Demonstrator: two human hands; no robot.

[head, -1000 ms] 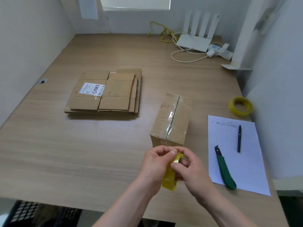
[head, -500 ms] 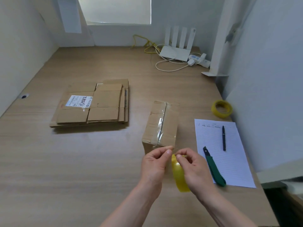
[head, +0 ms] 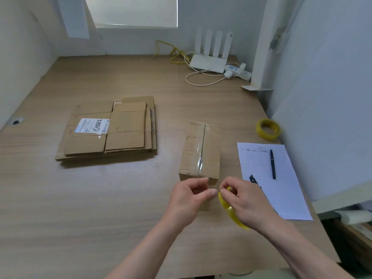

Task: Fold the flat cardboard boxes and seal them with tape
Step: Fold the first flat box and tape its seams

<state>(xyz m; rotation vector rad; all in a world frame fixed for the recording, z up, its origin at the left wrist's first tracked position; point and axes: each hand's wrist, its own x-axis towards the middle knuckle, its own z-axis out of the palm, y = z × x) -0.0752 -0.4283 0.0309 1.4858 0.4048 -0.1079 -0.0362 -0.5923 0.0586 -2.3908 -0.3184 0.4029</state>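
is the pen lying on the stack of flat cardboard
No, the pen lies on the lined paper at the right, well apart from the stack of flat cardboard.

Wooden desk [head: 100, 198] filled an alcove between pale walls: left wall [head: 18, 57], right wall [head: 332, 77]. A window [head: 136, 11] in the far wall gave soft daylight. A white router [head: 209, 62] with cables sat at the desk's far edge.
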